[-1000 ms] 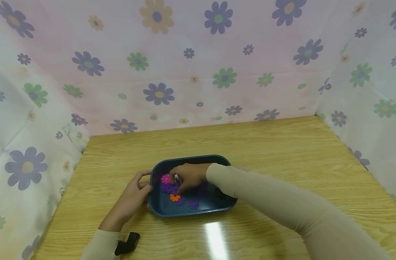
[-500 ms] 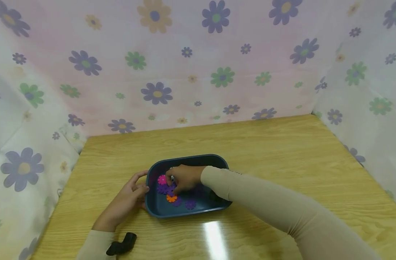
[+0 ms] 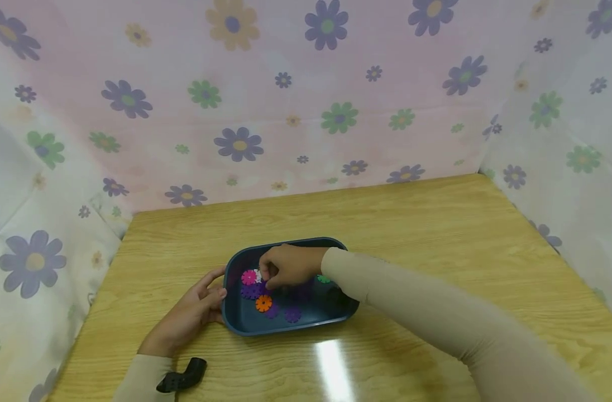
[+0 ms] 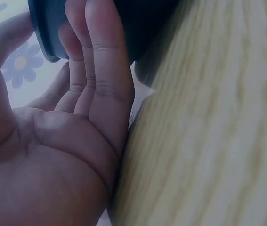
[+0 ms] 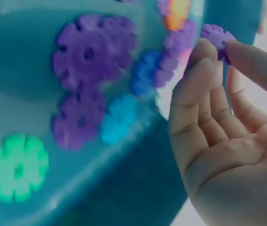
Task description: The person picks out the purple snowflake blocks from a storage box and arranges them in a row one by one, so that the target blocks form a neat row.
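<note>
My right hand (image 3: 292, 265) is over the dark blue tub (image 3: 286, 328), pinching a purple notched snowflake disc (image 5: 214, 36) between thumb and index finger. Beneath it in the tub lie a pink disc (image 3: 248, 277), a white disc (image 3: 258, 276), an orange disc (image 3: 263, 303) and several purple discs (image 3: 293, 315). The right wrist view also shows a green disc (image 5: 17, 168), a light blue disc (image 5: 119, 118) and a dark blue disc (image 5: 146, 72). At the tub's left end, my left hand (image 3: 190, 312) touches the rim with its thumb, its nearly straight fingers against the outer wall.
The tub stands on a wood-grain table (image 3: 411, 223). Flower-patterned cloth (image 3: 296, 111) rises behind the table and at both sides. A black curved object (image 3: 182, 377) sits by the left sleeve. My right forearm crosses the tub's right end.
My right hand has lifted slightly from the discs with a purple one in its fingertips, uncovering the white disc. A green disc now shows under the right wrist. The left hand stays at the tub's end.
</note>
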`<state>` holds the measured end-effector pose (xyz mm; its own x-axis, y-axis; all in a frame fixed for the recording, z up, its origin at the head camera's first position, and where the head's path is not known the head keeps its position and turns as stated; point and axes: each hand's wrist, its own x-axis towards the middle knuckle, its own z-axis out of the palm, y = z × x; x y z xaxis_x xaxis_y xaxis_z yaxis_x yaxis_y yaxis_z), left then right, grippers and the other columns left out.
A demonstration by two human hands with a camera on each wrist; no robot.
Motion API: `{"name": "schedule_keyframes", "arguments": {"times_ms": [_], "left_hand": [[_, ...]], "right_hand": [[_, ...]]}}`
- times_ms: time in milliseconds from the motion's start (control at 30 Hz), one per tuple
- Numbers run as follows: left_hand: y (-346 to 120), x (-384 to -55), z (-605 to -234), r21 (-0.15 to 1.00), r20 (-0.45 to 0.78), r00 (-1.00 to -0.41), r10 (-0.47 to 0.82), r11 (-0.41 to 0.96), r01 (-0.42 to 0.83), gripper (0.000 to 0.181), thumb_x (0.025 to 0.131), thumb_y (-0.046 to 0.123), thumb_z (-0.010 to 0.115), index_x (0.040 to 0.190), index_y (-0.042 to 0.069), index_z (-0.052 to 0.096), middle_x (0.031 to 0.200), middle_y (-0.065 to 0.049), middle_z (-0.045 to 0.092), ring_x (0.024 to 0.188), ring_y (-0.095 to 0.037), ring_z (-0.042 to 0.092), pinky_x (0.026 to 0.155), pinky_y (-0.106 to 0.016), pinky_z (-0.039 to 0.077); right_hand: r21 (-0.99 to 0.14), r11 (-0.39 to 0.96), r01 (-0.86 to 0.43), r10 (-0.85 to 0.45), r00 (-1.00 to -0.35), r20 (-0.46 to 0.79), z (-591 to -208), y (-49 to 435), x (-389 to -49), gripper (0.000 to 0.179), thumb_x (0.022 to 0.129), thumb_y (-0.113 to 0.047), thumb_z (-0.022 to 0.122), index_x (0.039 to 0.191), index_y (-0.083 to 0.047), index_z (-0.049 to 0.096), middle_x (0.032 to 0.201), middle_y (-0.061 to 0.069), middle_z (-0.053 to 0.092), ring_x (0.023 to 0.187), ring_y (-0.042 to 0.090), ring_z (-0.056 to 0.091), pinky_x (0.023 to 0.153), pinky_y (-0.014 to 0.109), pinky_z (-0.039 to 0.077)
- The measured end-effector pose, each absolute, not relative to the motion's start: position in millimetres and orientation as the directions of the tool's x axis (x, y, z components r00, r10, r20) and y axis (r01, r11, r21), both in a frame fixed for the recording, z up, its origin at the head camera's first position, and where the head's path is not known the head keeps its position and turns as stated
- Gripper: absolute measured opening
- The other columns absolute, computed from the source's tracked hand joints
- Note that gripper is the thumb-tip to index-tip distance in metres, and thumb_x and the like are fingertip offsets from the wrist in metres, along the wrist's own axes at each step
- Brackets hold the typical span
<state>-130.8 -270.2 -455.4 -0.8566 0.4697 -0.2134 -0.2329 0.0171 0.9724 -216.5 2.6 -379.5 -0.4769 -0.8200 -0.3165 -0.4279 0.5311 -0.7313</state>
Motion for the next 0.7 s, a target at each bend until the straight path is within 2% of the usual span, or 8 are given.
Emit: {"name": "schedule_keyframes", "arguments": {"times_ms": [100, 267, 400, 533, 700], "left_hand": [[-270, -131, -455, 0.968, -0.230, -0.856, 0.463, 0.019, -0.250, 0.057, 0.109, 0.019, 0.042, 0.156, 0.012, 0.012, 0.115, -0.005, 0.070, 0.091, -0.019, 0.072, 0.080, -0.041, 0.061], [-271, -131, -455, 0.965, -0.241, -0.849, 0.470, 0.025, -0.260, 0.058, 0.109, 0.019, 0.042, 0.156, 0.011, 0.011, 0.114, -0.004, 0.070, 0.091, -0.019, 0.072, 0.079, -0.041, 0.061], [-271, -132, -454, 0.969, -0.217, -0.838, 0.500, 0.007, -0.246, 0.056, 0.110, 0.020, 0.038, 0.157, 0.010, 0.009, 0.115, -0.004, 0.070, 0.092, -0.018, 0.072, 0.080, -0.039, 0.061], [-272, -131, -454, 0.972, -0.195, -0.831, 0.521, -0.013, -0.236, 0.056, 0.110, 0.020, 0.037, 0.157, 0.010, 0.009, 0.120, -0.003, 0.069, 0.098, -0.018, 0.072, 0.084, -0.038, 0.060], [-273, -130, -454, 0.971, -0.208, -0.834, 0.510, 0.006, -0.238, 0.056, 0.109, 0.016, 0.042, 0.156, 0.010, 0.012, 0.123, -0.001, 0.067, 0.100, -0.016, 0.071, 0.083, -0.036, 0.061]], "right_hand": [[-0.775, 0.477, -0.415, -0.822, -0.523, -0.227, -363, 26, -214, 0.005, 0.098, -0.015, 0.065, 0.095, -0.013, 0.062, 0.089, 0.005, 0.067, 0.073, 0.016, 0.064, 0.066, 0.025, 0.055], [-0.853, 0.385, -0.351, -0.755, -0.651, -0.073, -345, 75, -202, 0.005, 0.098, -0.018, 0.066, 0.100, -0.014, 0.063, 0.089, 0.009, 0.066, 0.073, 0.017, 0.062, 0.067, 0.030, 0.056], [-0.900, 0.332, -0.282, -0.669, -0.743, -0.014, -340, 109, -191, 0.007, 0.098, -0.019, 0.066, 0.103, -0.013, 0.063, 0.092, 0.014, 0.066, 0.077, 0.027, 0.064, 0.068, 0.041, 0.058], [-0.918, 0.316, -0.241, -0.580, -0.815, 0.014, -345, 134, -185, 0.011, 0.098, -0.022, 0.066, 0.104, -0.013, 0.064, 0.093, 0.014, 0.065, 0.082, 0.037, 0.064, 0.069, 0.039, 0.058], [-0.932, 0.307, -0.191, -0.493, -0.870, 0.016, -354, 156, -184, 0.017, 0.098, -0.026, 0.066, 0.106, -0.011, 0.063, 0.094, 0.015, 0.066, 0.080, 0.029, 0.065, 0.069, 0.034, 0.058]]}}
